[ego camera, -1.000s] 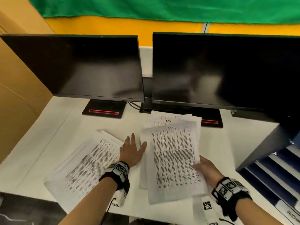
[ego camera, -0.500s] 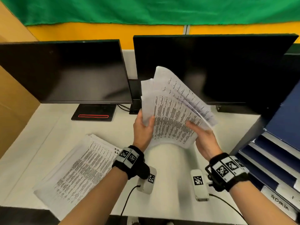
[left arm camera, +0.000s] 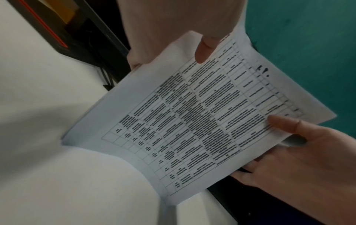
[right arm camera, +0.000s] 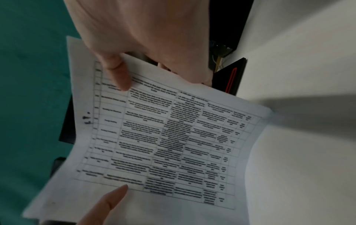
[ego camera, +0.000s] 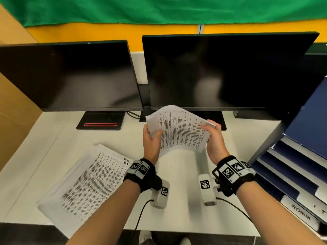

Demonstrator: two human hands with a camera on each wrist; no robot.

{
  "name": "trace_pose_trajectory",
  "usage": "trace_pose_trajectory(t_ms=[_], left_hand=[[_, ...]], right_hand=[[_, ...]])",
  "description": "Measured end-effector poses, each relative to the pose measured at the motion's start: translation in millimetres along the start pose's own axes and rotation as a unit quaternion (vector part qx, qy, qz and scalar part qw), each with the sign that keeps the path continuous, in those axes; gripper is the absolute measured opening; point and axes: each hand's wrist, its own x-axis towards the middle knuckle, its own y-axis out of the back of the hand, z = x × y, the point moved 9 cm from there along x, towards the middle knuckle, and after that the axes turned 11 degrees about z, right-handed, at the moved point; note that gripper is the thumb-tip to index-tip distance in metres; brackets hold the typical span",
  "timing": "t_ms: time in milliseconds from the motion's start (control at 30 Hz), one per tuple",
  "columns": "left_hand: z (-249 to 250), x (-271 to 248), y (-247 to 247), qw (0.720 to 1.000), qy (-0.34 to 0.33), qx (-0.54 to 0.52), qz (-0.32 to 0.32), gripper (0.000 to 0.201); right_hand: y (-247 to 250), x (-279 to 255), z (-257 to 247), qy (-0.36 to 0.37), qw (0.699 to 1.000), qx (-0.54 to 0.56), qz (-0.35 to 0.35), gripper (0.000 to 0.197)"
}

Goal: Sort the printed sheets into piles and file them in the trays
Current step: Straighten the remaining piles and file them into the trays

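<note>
Printed sheets [ego camera: 83, 184] lie in a loose pile at the lower left of the frame on the white counter [ego camera: 58, 138], below the left monitor [ego camera: 67, 76]. At centre, a bent stack of sheets [ego camera: 178, 129] is held above the counter: the left hand [ego camera: 152, 142] pinches its left edge, thumb on top, and the right hand [ego camera: 213, 138] pinches its right edge. Behind stands the right monitor [ego camera: 221, 71], under a yellow wall [ego camera: 106, 32] and green cloth [ego camera: 159, 9]. Blue trays [ego camera: 292, 174] are stacked at the right edge.
</note>
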Motion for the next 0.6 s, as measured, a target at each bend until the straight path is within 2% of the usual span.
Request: trace_pose_trajectory(t_ms=[67, 167, 267, 333, 433, 500, 600], left_hand=[[-11.3, 4.9, -1.0, 0.999, 0.032, 0.004, 0.000, 0.029], [-26.9, 10.0, -1.3, 0.997, 0.073, 0.007, 0.001, 0.036], [-37.3, 12.2, -0.2, 0.996, 0.091, 0.018, 0.008, 0.037], [-40.9, 14.3, 2.6, 0.996, 0.078, 0.045, 0.013, 0.037], [-36.4, 12.3, 1.2, 0.994, 0.027, 0.106, 0.001, 0.035], [-29.6, 2.4, -3.7, 0.988, -0.020, 0.150, -0.023, 0.033], [-31.8, -27.9, -15.6, 0.972, -0.054, 0.206, -0.096, 0.031]], right_hand=[[3.2, 4.3, 7.6, -0.015, 1.000, -0.018, 0.019, 0.019], [3.7, 8.1, 19.5, -0.030, 0.997, -0.071, 0.023, 0.033], [0.3, 9.8, 26.8, -0.022, 0.990, -0.137, 0.022, 0.028], [-2.7, 12.0, 29.1, 0.017, 0.977, -0.210, 0.015, 0.030], [14.7, 15.2, 33.9, 0.061, 0.961, -0.264, 0.053, 0.024], [31.3, 1.2, 28.3, 0.054, 0.964, -0.246, 0.081, 0.022], [73.1, -24.5, 44.5, 0.004, 0.964, -0.244, 0.111, 0.040]])
